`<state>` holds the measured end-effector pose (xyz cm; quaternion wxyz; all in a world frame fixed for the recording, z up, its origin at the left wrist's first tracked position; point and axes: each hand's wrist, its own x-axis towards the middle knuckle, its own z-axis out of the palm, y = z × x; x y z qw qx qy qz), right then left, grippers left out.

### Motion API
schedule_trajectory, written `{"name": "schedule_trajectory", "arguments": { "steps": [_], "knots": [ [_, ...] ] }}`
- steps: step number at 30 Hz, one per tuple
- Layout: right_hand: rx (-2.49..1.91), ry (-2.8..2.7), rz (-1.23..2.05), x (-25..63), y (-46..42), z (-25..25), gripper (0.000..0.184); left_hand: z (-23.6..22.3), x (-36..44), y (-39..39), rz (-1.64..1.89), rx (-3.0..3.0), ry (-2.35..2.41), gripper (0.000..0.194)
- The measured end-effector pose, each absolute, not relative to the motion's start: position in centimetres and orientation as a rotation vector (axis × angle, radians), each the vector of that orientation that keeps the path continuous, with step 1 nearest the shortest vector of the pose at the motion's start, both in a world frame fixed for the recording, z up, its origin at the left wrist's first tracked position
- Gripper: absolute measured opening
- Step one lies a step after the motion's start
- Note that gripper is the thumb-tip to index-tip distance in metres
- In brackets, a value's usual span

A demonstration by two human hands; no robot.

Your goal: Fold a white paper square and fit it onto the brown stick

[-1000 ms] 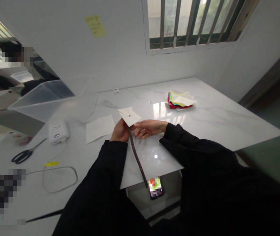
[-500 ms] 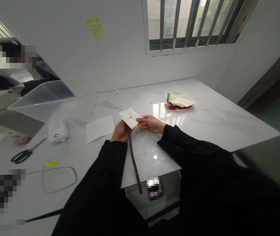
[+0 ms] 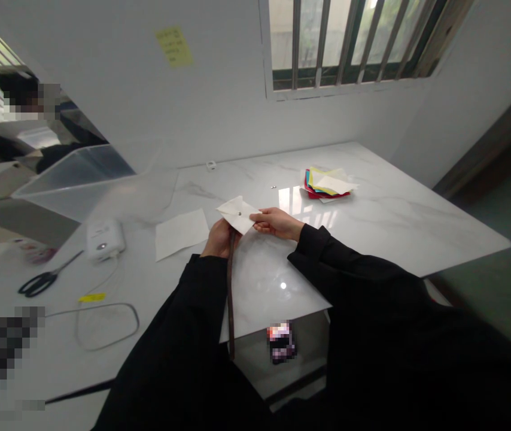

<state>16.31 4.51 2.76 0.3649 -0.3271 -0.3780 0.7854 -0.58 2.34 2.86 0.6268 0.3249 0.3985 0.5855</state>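
A white folded paper pinwheel (image 3: 236, 221), with a small metal pin at its centre, is held up over the table between my two hands. My left hand (image 3: 218, 240) is closed at its lower left, around the top of a brown stick (image 3: 231, 293). The stick hangs down past the table's front edge. My right hand (image 3: 277, 222) pinches the pinwheel's right corner between thumb and fingers. How the stick joins the paper is hidden behind the paper and my left fingers. A loose white paper sheet (image 3: 181, 235) lies left of my left hand.
A stack of coloured paper (image 3: 327, 184) lies at the back right. Black scissors (image 3: 40, 282), a white device (image 3: 104, 238) with a cable (image 3: 136, 317), and a clear plastic box (image 3: 89, 164) are on the left. Another person (image 3: 17, 93) sits beyond the partition.
The lower end of the brown stick has swung left, so it hangs nearly straight down. The pinwheel and both hands have barely moved.
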Motion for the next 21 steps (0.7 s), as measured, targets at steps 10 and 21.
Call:
{"name": "schedule_trajectory", "arguments": {
  "steps": [10, 21],
  "knots": [
    [-0.866, -1.028, 2.021, 16.79, 5.13, 2.44, 0.011, 2.61, -0.99, 2.26, 1.333, 0.744, 0.932, 0.037],
    [-0.869, -0.986, 2.034, 16.82, 5.10, 2.33, 0.010, 2.00, -1.12, 3.05, 1.326, 0.759, 0.954, 0.028]
  ]
}}
